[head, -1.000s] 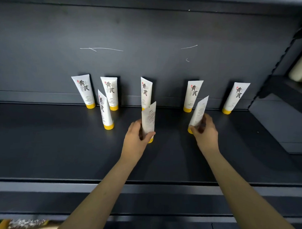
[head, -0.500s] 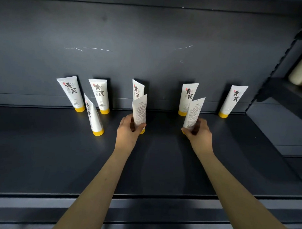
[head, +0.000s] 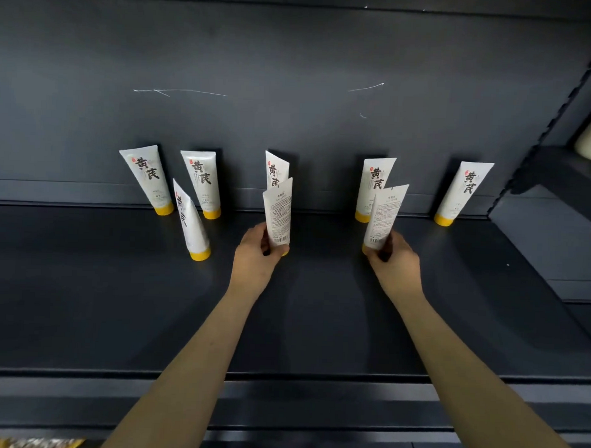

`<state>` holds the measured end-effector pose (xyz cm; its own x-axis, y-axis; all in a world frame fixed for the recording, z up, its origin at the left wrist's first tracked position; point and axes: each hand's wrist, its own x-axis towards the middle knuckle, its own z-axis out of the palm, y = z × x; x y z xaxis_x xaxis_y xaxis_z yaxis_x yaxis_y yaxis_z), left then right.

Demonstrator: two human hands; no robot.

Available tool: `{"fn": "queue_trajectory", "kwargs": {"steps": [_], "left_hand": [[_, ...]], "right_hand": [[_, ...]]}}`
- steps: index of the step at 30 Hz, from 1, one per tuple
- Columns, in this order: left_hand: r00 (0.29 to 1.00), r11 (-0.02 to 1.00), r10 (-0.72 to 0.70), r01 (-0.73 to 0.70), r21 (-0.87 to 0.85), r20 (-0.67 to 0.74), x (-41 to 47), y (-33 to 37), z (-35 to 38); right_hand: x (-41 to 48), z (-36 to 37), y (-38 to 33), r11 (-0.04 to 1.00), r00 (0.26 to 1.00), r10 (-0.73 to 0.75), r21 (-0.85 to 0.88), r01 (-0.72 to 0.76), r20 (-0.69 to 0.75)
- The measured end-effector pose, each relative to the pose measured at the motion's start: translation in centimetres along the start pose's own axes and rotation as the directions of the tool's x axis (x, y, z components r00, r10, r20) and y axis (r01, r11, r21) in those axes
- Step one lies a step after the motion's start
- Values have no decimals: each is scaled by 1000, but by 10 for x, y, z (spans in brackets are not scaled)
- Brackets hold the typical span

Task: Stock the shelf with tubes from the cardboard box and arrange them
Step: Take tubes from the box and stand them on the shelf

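We're at the dark shelf (head: 117, 301), both arms reaching in. Left hand (head: 256, 256) is wrapped round the lower part of a tube (head: 278, 213), thumb on the near side, fingers behind, cap end down, at or just above the shelf; contact not clear. Right hand (head: 395, 260) grips a second tube (head: 385, 217) the same way, low down near the yellow cap, tube tilted a bit to the right. Both held tubes show the small-print back w/ barcode toward us, so they're facing backwards vs. the rest.

Back row: five tubes standing on their caps against the back wall (head: 293, 56), logos to the front — far-left tube (head: 145, 178), next tube (head: 201, 182), middle tube (head: 276, 169) partly hidden behind the left-hand one, fourth tube (head: 376, 179) just behind the right-hand one, far-right tube (head: 462, 192). One front tube (head: 190, 227) stands alone, left of the left hand, leaning. The cardboard box isn't clearly in view.

Handling, as we judge it: tubes look light, soft plastic, body squashes if pinched hard; flat crimped top is thin and floppy. Cap is the stiff part and the only base, small footprint, so tippy. Best hold is low on the body just above the cap, light pinch, approx. where both hands are now. Surface looks smooth, may slip. Prob. need a half turn each so logos face out.
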<state>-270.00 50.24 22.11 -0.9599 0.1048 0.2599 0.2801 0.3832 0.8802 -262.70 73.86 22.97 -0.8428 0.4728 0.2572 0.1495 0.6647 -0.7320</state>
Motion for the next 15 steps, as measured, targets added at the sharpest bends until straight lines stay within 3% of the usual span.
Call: {"fn": "queue_trajectory", "kwargs": {"steps": [9, 11, 15], "left_hand": [[999, 994, -45, 42, 102, 29, -6, 7, -5], [993, 987, -103, 94, 129, 63, -10, 9, -10], [972, 959, -191, 155, 239, 137, -31, 19, -29]], "right_hand": [[-5, -5, -9, 994, 992, 111, 5, -112, 55], [-13, -11, -12, 992, 988, 111, 42, -116, 110], [-29, -34, -22, 995, 960, 96, -52, -85, 262]]}}
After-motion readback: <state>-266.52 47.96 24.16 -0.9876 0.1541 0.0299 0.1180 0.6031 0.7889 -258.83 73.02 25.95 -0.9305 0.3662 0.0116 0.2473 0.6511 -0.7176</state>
